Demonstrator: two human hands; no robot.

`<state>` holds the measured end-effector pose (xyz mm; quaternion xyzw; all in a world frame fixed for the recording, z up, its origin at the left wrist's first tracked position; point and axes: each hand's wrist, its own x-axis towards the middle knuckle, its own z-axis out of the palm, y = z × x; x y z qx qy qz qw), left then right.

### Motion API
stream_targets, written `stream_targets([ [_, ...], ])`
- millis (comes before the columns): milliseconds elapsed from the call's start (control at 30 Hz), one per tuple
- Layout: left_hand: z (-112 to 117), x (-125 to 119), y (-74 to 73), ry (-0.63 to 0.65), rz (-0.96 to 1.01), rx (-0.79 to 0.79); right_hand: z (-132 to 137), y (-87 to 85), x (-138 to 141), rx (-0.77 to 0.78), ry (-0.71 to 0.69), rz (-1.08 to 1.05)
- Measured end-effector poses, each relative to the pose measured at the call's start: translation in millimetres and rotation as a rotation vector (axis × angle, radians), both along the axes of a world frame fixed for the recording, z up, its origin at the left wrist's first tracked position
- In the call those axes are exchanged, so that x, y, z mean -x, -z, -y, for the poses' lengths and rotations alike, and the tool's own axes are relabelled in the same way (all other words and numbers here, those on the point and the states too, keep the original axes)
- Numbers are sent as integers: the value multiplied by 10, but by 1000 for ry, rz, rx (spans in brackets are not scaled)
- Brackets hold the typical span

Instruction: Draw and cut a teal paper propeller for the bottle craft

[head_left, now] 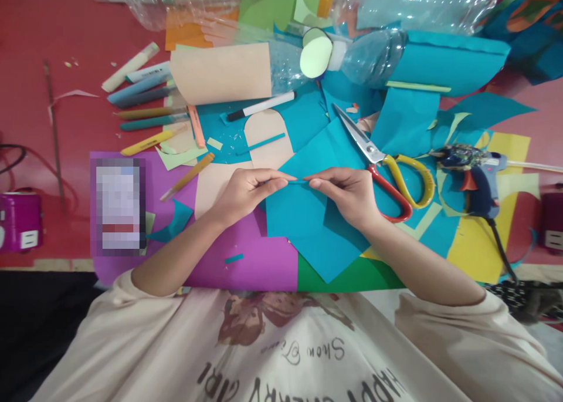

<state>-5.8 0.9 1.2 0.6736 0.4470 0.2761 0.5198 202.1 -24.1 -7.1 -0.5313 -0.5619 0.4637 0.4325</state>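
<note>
Between my two hands stretches a thin blue paper strip. My left hand pinches its left end, and my right hand pinches the other end. Below them lie overlapping blue paper sheets. Just beyond my left hand is a beige paper piece with a rounded top, with another narrow blue strip across it. Scissors with red and yellow handles lie beside my right hand, blades apart.
A glue gun rests at the right, its cord hanging toward me. Bottles wrapped in beige paper and blue paper lie across the back. Several markers and a blurred-out phone are at the left. Purple paper covers the near edge.
</note>
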Motion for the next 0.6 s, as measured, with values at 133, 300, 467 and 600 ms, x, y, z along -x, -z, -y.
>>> stream_targets([
  [133, -1, -3, 6, 1, 13, -3, -3, 2, -9, 16, 6, -13],
  [300, -6, -13, 24, -22, 5, 5, -12, 3, -5, 79, 27, -40],
  [467, -7, -21, 37, -41, 41, 15, -7, 10, 7, 121, 50, -99],
  [600, -10, -29, 36, -47, 68, 23, -13, 7, 16, 143, 44, -127],
])
